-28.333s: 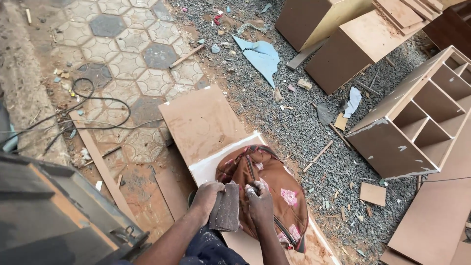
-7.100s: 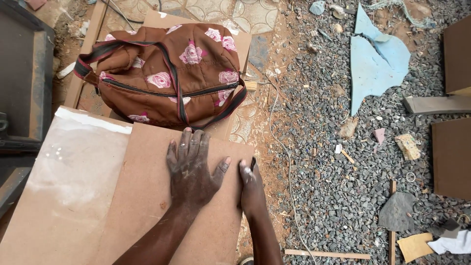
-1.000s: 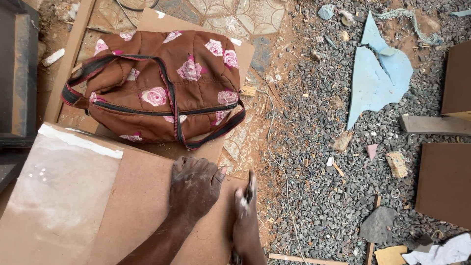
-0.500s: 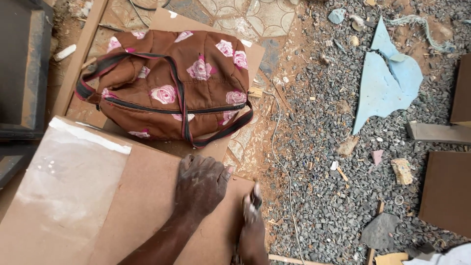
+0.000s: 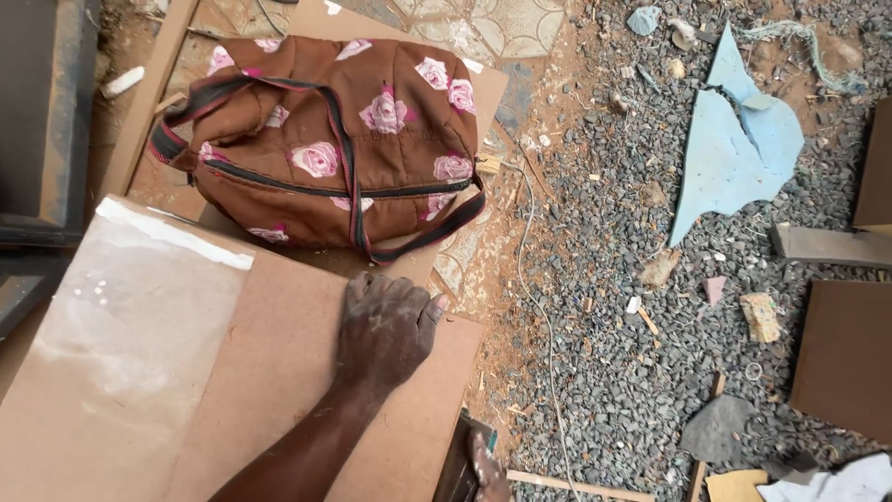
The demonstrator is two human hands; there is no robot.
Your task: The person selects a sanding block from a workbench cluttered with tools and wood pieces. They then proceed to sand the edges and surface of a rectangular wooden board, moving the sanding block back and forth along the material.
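Note:
My left hand presses on a brown fibreboard panel, its fingers curled over the panel's far edge. Only part of my right hand shows, at the bottom of the view. It grips a dark piece of sandpaper against the panel's right edge. Under the brown panel, to the left, lies a paler panel with a whitish coat. Just beyond my left hand a brown bag with pink roses rests on another board.
A dark metal frame stands at the left. Grey gravel with wood scraps covers the right, with a torn light-blue sheet, a thin cable and brown board pieces at the right edge.
My right hand has slid down the panel's right edge toward me with the sandpaper and is now mostly out of view. My left hand stays on the panel.

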